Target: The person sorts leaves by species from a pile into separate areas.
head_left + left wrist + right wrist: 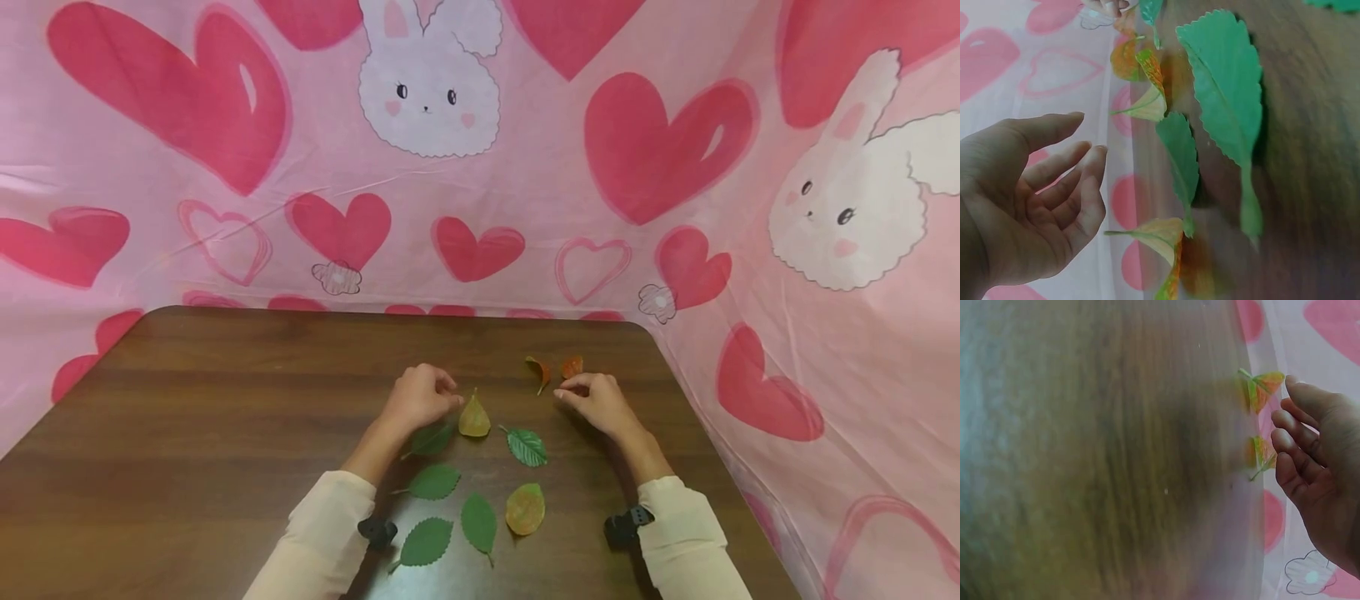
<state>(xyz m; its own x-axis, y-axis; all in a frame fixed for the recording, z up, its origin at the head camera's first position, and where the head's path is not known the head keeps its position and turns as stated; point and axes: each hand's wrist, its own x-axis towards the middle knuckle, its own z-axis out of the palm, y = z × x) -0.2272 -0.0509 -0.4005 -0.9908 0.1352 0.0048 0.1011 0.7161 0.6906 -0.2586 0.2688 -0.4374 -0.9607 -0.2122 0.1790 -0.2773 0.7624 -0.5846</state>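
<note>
My left hand (422, 400) hovers with loosely bent fingers just left of a yellow leaf (473, 419), stem pointing away. A green leaf (432, 439) is partly hidden under that wrist. In the left wrist view, thumb and fingers are apart and hold nothing, beside a serrated green leaf (1225, 81). At the back right, my right hand (597, 400) is close by an orange-brown leaf (572, 367); a curled reddish-brown leaf (539, 370) lies to its left. The right wrist view shows nothing between those fingers, and a yellow-orange leaf (1263, 389) near the thumb tip.
Nearer the front of the brown wooden table (187, 467) lie green leaves (435, 482), several in all, and a yellow-brown leaf (525, 509). Another green leaf (527, 447) is between the hands. A pink heart-and-rabbit curtain (480, 192) closes off the back and sides.
</note>
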